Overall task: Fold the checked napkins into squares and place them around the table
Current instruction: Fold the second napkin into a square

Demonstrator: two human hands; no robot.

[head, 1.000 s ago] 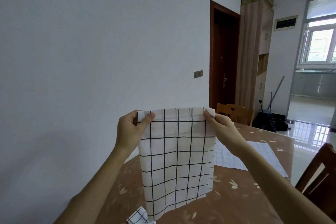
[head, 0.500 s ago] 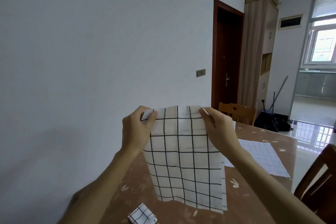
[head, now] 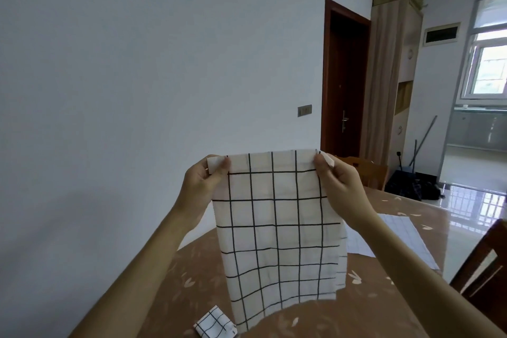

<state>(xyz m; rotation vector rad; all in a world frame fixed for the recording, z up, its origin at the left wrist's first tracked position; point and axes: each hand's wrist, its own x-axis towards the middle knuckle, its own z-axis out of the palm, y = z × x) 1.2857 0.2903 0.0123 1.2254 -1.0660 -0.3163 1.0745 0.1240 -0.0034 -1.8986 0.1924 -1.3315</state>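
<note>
- Folded small checked napkin lies on the counter, near left.
- Left hand fingers pinch the hanging checked napkin at its top left corner.
- Right hand fingers pinch its top right corner.
- Flat napkin lies far right.

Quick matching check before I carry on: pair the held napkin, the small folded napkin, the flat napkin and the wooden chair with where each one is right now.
1. held napkin
2. small folded napkin
3. flat napkin
4. wooden chair

A. spread flat on the table, right of the arms
B. at the table's far side, by the door
C. hanging in the air, pinched at both top corners
D. on the table's near edge, bottom of view

Pairs: 1-C, 2-D, 3-A, 4-B
</note>
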